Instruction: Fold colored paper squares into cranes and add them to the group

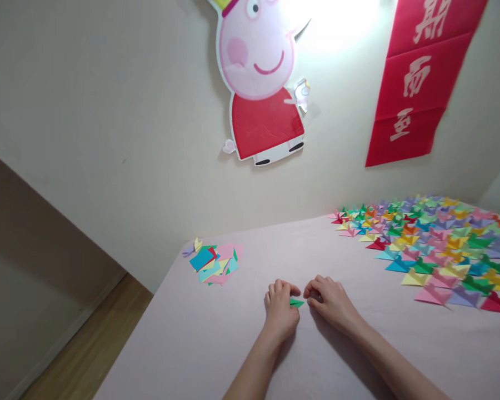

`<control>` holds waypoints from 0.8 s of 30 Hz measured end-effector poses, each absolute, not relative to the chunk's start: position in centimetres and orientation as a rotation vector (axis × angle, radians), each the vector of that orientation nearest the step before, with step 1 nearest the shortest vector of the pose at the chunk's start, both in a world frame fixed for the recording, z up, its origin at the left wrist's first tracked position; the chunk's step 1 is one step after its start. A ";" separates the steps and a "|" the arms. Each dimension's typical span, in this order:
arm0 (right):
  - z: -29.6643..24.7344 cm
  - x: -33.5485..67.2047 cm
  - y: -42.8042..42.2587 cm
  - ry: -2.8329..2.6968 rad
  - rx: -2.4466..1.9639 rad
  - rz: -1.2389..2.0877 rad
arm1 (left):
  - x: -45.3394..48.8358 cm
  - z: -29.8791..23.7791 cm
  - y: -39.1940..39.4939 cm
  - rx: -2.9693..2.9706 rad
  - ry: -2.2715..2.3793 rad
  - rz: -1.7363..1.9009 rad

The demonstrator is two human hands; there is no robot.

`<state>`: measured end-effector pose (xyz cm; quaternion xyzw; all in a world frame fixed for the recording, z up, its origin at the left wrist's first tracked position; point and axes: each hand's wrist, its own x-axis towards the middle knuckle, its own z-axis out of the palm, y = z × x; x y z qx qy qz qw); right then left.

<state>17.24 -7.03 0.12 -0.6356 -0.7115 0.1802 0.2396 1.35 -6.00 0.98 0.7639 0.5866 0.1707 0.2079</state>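
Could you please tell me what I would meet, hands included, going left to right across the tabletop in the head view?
Pile of coloured paper, left hand, green folded paper, right hand, rows of folded paper birds.

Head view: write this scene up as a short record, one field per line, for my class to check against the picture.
Left hand: holds a folded green paper
Right hand: fingers curled, near the paper's tip; contact unclear
Table, far left: loose pile of coloured paper sheets
Table, right: rows of multicoloured origami birds
Wall: Peppa Pig cutout; red banner with white characters
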 end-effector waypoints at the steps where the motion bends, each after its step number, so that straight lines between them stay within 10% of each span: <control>1: 0.1 17.1 -7.2 -1.943 -1.726 0.486 | 1.3 1.1 -6.1 2.120 1.643 0.488; 24: -0.4 14.5 -7.6 -1.984 -1.632 0.468 | 0.1 0.5 -6.7 1.946 1.687 0.632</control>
